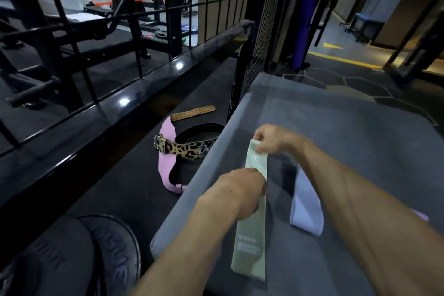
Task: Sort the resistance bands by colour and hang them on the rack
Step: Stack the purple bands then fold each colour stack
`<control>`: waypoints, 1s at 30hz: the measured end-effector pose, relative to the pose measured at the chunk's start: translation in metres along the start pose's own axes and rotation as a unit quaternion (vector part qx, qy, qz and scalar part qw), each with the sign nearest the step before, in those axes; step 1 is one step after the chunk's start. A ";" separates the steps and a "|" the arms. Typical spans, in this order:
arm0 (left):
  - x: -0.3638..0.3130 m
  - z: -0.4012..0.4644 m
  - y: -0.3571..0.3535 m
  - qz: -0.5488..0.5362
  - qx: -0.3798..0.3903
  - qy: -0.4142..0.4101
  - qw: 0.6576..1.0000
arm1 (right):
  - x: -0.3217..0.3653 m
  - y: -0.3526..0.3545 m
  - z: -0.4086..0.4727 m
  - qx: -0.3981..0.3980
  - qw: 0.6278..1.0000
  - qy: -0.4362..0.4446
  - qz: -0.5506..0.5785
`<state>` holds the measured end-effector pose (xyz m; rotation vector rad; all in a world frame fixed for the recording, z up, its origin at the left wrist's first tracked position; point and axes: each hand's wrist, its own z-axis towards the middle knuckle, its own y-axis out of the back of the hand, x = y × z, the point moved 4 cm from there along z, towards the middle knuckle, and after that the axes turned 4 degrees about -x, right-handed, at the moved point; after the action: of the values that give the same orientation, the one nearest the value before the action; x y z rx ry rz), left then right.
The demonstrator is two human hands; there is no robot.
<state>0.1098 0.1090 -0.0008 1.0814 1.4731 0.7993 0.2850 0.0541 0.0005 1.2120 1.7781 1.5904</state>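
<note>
A pale green resistance band (251,238) lies flat and lengthwise on the grey padded surface (348,132). My right hand (276,139) pinches its far end. My left hand (240,192) grips the band near its middle, fingers curled over it. A lavender band (306,206) lies just right of the green one, partly under my right forearm. A sliver of a pink-purple band (421,215) shows beyond that forearm. No hanging rack can be made out for certain.
On the dark floor to the left lie a pink and leopard-print lifting belt (185,149), a black belt (199,131) and a tan leather strap (193,113). Black weight plates (113,252) sit at lower left. A black wire-mesh fence (262,26) rises behind.
</note>
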 end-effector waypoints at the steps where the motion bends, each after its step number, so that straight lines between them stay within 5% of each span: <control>1: 0.000 -0.001 0.001 -0.007 -0.003 0.001 1.000 | 0.002 0.003 -0.006 -0.012 1.000 0.005 0.008; 8: -0.001 -0.018 0.002 -0.073 0.091 -0.012 0.993 | 0.019 0.067 -0.051 -0.091 0.994 0.065 -0.019; 17: 0.033 -0.025 0.048 -0.179 -0.242 0.017 0.954 | 0.066 0.184 -0.147 -0.301 0.937 0.164 -0.069; 23: 0.042 -0.029 0.043 -0.180 -0.267 0.056 0.945 | 0.069 0.088 -0.177 -0.235 0.955 0.160 -0.091; 27: 0.041 -0.025 0.031 -0.150 -0.225 0.055 0.961 | 0.072 0.000 -0.219 -0.148 0.970 0.138 -0.133; 30: 0.028 -0.023 0.015 -0.121 -0.170 0.023 0.978 | 0.080 -0.044 -0.258 -0.161 0.954 0.193 -0.165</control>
<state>0.0903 0.1420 0.0074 0.6175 1.4105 0.8677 0.0230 -0.0171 0.0336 0.4466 1.7342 1.9023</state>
